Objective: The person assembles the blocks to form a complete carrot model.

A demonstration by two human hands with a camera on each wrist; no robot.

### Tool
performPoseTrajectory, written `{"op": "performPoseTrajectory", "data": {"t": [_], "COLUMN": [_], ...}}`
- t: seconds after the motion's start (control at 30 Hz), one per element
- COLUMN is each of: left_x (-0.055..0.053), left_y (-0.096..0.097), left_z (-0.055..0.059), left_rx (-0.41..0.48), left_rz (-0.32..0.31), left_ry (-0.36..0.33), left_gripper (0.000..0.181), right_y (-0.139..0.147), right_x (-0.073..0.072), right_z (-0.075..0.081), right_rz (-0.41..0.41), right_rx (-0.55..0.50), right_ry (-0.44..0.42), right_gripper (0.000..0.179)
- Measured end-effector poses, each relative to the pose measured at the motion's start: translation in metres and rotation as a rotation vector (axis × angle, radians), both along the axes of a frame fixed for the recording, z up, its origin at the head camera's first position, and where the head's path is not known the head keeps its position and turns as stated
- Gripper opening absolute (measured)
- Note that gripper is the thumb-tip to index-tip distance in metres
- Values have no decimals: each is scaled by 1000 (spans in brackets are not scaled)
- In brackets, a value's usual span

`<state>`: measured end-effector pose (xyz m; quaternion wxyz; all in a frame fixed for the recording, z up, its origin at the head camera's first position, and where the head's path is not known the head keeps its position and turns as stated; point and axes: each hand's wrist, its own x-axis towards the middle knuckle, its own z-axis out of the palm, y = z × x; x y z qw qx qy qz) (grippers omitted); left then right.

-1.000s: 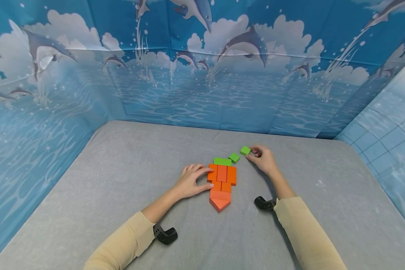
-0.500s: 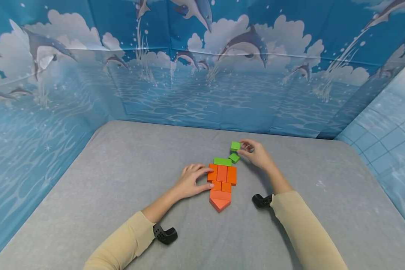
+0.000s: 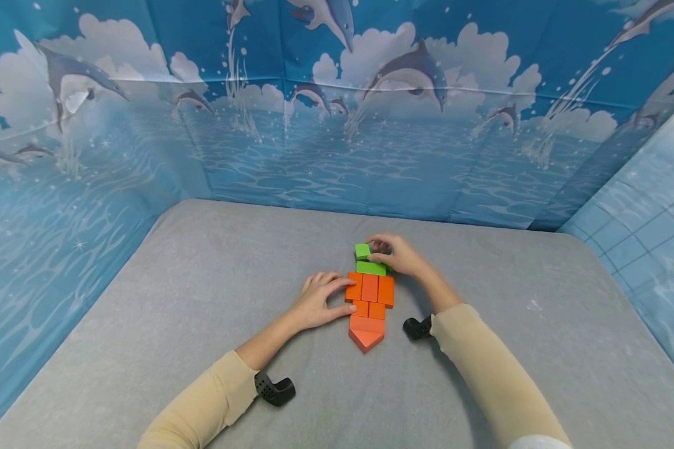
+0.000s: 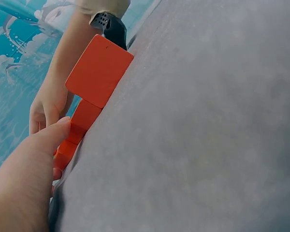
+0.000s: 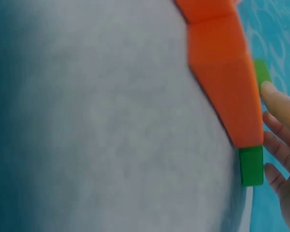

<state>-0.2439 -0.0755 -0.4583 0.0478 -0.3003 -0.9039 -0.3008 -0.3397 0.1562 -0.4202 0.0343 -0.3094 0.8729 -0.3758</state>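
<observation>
My right hand (image 3: 399, 254) pinches a green cube block (image 3: 362, 251) by its right side, just beyond the left end of a flat green block (image 3: 371, 268). A second small green block (image 5: 252, 166) is mostly covered by that hand in the head view; it sits at the green block's right end. Nearer me, orange blocks (image 3: 369, 288) lie side by side in two rows. A red-orange pointed block (image 3: 366, 342) ends the figure at the bottom. My left hand (image 3: 317, 301) touches the figure's left side with thumb and index fingertips, its fingers fairly straight.
The blocks lie on a grey cloth-covered table (image 3: 202, 268). A blue dolphin-print curtain (image 3: 314, 162) hangs behind and at the sides. Black wrist camera mounts (image 3: 275, 391) stick out from both cuffs, close above the cloth.
The right hand has carried the green cube leftward, from the right of the second small green block to above the flat green block's left end. The left hand and the orange blocks stay put.
</observation>
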Motion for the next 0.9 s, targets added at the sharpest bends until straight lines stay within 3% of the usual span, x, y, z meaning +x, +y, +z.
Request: {"op": "performPoseTrajectory", "data": {"t": [0.5,0.9], "left_x": [-1,0], "left_y": [0,-1], "left_z": [1,0], "left_rx": [-13,-20], "left_rz": [7,11], "left_ry": [2,-8], "left_gripper": [50,51], "right_y": [-15,-16], "right_x": [-10,-9], "right_z": [-5,-5], "right_rz": [-13,-14], "right_rx": [122,143], "right_ry": [2,-20], "right_gripper": [31,29]}}
